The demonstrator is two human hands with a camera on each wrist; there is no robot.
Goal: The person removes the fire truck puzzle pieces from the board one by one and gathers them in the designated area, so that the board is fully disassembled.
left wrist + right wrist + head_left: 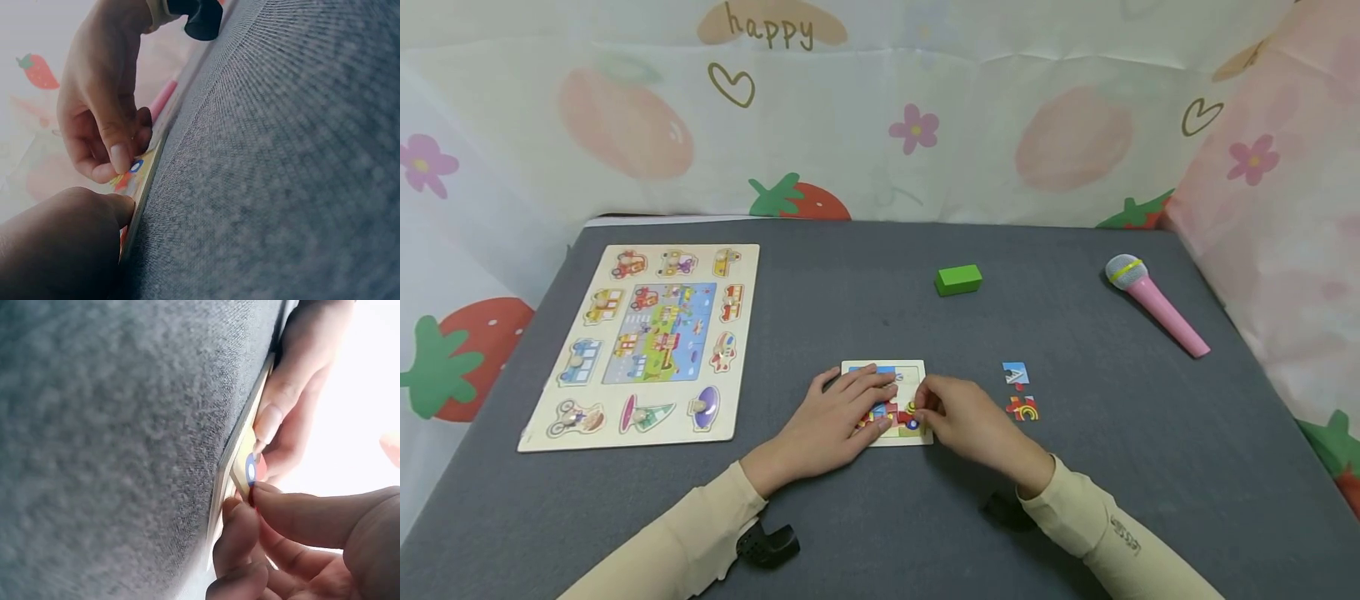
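Left hand (833,414): laid flat over small puzzle tray (917,367), fingers extended, gripping nothing
Right hand (966,419): thumb and finger pinch tilted puzzle piece (250,469) at tray's right side
Handling tip: probably align edges, lower flat, press gently (no forcing)
Small tray: picture sections, partly covered by fingers
Large board (749,267): vehicle shapes (678,263) round printed centre

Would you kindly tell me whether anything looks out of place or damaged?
Nothing looks spilled or damaged. Only a blue piece and a red-yellow piece stand out: they lie loose on the cloth beside the right hand, apart from the puzzle under the left hand.
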